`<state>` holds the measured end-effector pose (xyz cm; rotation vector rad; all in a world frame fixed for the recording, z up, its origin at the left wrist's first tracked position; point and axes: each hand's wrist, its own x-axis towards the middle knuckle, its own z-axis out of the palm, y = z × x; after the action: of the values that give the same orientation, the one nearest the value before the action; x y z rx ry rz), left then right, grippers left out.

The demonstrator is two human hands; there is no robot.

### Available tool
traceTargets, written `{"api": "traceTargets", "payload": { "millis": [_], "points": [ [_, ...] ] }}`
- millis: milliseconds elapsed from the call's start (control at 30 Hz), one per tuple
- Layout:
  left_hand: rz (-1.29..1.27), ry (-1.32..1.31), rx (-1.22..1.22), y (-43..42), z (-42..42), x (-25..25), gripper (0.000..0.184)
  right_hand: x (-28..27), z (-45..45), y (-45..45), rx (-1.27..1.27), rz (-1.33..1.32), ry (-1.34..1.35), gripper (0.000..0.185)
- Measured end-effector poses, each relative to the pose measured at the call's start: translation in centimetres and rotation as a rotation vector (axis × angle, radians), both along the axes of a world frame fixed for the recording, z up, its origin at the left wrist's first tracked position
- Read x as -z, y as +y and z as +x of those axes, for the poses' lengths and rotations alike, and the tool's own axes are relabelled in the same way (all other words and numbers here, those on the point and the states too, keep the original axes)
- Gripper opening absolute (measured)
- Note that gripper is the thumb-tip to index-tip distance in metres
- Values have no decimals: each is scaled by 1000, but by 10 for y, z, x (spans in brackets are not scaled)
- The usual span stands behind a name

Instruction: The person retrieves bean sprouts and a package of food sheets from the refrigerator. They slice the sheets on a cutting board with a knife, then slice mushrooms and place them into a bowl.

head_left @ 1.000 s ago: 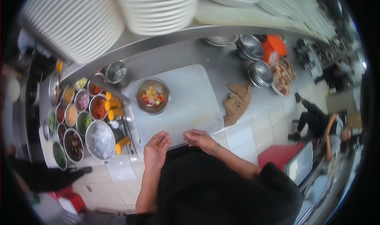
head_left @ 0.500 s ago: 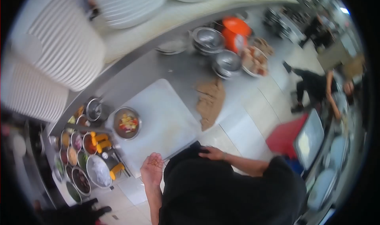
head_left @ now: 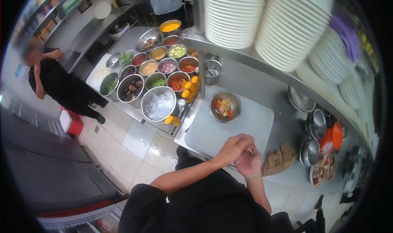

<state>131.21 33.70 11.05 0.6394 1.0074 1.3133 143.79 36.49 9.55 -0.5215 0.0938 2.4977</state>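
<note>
My left hand [head_left: 232, 149] is closed, its fingers meeting those of my right hand [head_left: 249, 161]. The right palm faces up with its fingers curled, and a band circles that wrist. A small pale thing shows between the hands, too small to name. Both hands are over the front edge of a white cutting board [head_left: 200, 130]. Beyond them on the board stands a metal bowl [head_left: 226, 106] of red and yellow cut pieces. Right of my hands lies a brown cloth [head_left: 280, 160].
Metal containers of cut food [head_left: 148, 68] and yellow-capped bottles [head_left: 189, 89] stand left of the board. Plate stacks [head_left: 233, 16] fill the shelf above. Metal bowls [head_left: 310, 152] and an orange container [head_left: 326, 141] are at the right. A person in black [head_left: 61, 83] stands far left.
The view has swung left. My hands were apart, the left palm up with small brown pieces on it; now they touch each other. Those pieces no longer show.
</note>
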Motion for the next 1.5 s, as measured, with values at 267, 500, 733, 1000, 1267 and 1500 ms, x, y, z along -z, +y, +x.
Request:
{"api": "traceTargets", "payload": {
  "millis": [267, 500, 733, 1000, 1267, 1500],
  "points": [
    [701, 1046, -206, -3, -86, -22, 32, 25, -113, 36, 263, -13, 120, 72],
    [798, 1000, -188, 7, -240, -37, 37, -33, -245, 29, 173, -87, -291, 24],
    [11, 884, -549, 38, -531, -11, 28, 21, -245, 20, 330, -127, -437, 32],
    [-271, 2, -632, 89, -704, 59, 52, 36, -234, -7, 509, -217, -722, 30],
    [-320, -350, -530, 121, -713, 91, 64, 21, -241, -10, 509, -239, -709, 26],
    [-235, -435, -500, 107, -676, 49, 42, 13, -247, -7, 504, -180, -713, 26]
  ]
}}
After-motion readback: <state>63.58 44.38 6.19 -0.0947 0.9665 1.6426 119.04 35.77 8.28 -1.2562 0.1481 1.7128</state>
